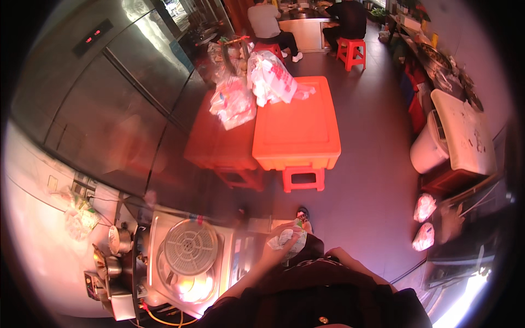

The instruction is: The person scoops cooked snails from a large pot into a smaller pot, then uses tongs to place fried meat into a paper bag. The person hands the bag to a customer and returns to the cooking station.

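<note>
In front of my waist, my left hand [290, 237] is closed around a crumpled white packet [300, 242] with green print, which looks like soft plastic or tissue. A white crumpled piece [280, 239] shows against its fingers. My right hand [338, 254] hangs low beside my right hip, partly cut off by my dark clothing; its fingers are too small and blurred to read. One patterned shoe [303, 213] pokes out on the floor below the packet.
Ahead stand two lidded orange-red plastic boxes [299, 127] on stools, plastic bags [270, 78] piled on top. A steel refrigerator [110, 98] lines the left. A perforated metal steamer tray [190, 248] sits lower left. Two people sit at the back. At right are a white bucket [428, 147] and bags [424, 208].
</note>
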A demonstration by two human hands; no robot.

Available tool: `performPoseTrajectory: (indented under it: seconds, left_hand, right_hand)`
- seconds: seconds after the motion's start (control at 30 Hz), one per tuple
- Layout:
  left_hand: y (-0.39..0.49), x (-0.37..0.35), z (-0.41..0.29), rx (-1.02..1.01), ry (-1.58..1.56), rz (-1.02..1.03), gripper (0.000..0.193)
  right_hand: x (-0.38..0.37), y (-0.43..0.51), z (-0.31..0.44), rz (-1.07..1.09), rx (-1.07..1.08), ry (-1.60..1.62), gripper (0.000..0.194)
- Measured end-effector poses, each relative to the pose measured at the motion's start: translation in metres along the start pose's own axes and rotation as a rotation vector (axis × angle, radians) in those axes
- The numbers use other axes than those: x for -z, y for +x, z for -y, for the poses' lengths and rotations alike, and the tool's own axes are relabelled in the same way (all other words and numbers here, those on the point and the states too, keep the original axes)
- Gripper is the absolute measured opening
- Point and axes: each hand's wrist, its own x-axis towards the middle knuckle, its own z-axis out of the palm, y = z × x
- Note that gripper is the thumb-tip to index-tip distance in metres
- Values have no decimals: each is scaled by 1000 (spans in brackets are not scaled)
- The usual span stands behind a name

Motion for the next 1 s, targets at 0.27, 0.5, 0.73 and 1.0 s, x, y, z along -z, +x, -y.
performPoseTrajectory:
  seconds: [0.27,0.5,0.73,1.0]
  left_hand:
    - [246,3,-5,-205,32,18,15]
    - [393,24,-8,-236,111,-205,13]
    - [496,43,1,76,-181,-801,16]
    - [610,120,-23,2,201,-1124,30]
  right_hand:
    - [179,166,-39,161,-161,-363,24]
    - [335,359,-19,-38,-65,-404,14]
    - [403,629,67,-282,425,-408,48]
    - [444,754,66,-512,650,-544,81]
